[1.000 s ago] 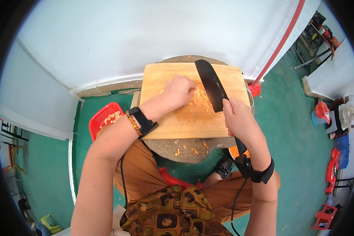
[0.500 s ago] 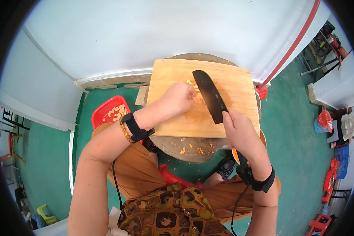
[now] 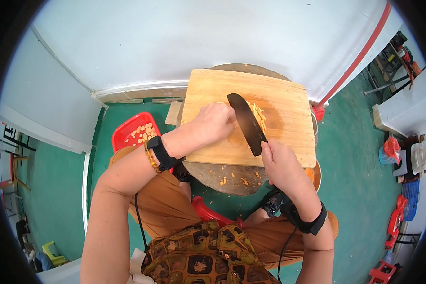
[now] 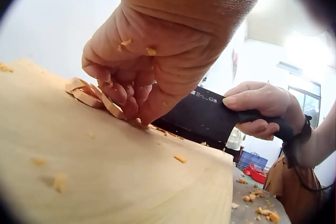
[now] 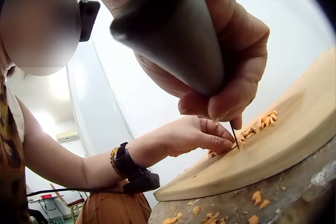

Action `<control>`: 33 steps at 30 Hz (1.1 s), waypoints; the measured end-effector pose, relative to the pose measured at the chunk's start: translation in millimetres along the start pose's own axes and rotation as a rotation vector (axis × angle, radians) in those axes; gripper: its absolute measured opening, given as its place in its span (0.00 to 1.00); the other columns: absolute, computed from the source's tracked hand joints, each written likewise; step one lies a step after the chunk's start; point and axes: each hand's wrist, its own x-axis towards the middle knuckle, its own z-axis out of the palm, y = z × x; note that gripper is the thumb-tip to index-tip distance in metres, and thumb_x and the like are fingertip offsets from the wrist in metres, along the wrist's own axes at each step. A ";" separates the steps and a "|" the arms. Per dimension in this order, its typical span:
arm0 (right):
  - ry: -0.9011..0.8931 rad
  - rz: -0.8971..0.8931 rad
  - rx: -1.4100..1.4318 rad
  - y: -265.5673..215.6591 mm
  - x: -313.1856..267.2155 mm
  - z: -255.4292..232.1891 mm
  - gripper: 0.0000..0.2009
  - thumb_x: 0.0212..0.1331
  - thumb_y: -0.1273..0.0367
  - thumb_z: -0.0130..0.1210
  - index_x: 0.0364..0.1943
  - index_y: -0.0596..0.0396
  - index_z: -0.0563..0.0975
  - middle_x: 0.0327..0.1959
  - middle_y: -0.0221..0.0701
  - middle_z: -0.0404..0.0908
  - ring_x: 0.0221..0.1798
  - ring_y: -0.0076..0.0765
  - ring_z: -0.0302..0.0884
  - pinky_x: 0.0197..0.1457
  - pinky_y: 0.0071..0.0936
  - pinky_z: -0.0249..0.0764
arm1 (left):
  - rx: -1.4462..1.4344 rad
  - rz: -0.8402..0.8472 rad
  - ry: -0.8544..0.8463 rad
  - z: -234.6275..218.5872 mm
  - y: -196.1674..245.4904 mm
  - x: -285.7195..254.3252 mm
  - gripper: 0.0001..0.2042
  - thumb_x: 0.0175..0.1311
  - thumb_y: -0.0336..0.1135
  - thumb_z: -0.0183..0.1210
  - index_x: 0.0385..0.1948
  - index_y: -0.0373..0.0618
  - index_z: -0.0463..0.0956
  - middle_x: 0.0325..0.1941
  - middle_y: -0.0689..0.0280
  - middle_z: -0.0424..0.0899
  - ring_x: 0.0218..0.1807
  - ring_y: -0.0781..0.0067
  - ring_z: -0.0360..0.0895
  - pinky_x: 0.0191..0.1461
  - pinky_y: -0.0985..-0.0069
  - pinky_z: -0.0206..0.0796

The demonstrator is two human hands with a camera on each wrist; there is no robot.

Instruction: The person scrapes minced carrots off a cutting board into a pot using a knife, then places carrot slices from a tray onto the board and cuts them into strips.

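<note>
Knife (image 3: 245, 124) lies lengthwise across the cutting board (image 3: 284, 137), handle held in the right hand's (image 3: 280, 166) closed grip. Left hand (image 3: 213, 122), fingers curled, pins orange slices (image 4: 92, 95) against the blade's left face; cut strips (image 3: 259, 115) lie right of it.

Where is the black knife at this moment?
In the head view, the black knife lies across the cutting board, held by the right hand, beside the left hand.

We note a pale wooden cutting board (image 3: 279, 123), smooth and matt, its grain visible. The knife (image 3: 245, 122) has a matt black blade and a black handle. The red basket (image 3: 123, 135) looks like glossy plastic. The round block (image 3: 232, 182) beneath is rough, worn wood.
</note>
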 end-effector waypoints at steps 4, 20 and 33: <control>-0.011 0.017 -0.032 -2.0 1.3 1.9 0.15 0.67 0.66 0.41 0.28 0.64 0.70 0.25 0.57 0.75 0.32 0.66 0.74 0.36 0.54 0.69 | 0.014 0.035 0.033 2.2 -3.9 2.0 0.05 0.48 0.27 0.57 0.24 0.39 0.82 0.27 0.51 0.82 0.33 0.50 0.80 0.38 0.61 0.71; 0.171 -0.121 -0.138 -7.0 47.4 35.2 0.15 0.65 0.66 0.42 0.29 0.67 0.73 0.23 0.58 0.76 0.30 0.63 0.77 0.35 0.52 0.73 | 0.153 0.108 0.020 8.0 -13.5 7.3 0.06 0.45 0.29 0.60 0.25 0.42 0.83 0.25 0.53 0.81 0.28 0.52 0.79 0.34 0.63 0.71; 0.080 -0.001 -0.028 -7.3 16.4 16.3 0.15 0.67 0.66 0.42 0.28 0.64 0.70 0.24 0.57 0.75 0.31 0.66 0.74 0.35 0.54 0.69 | 0.145 0.051 0.026 1.7 -1.2 2.6 0.06 0.46 0.29 0.60 0.25 0.39 0.83 0.25 0.51 0.81 0.28 0.52 0.80 0.35 0.64 0.72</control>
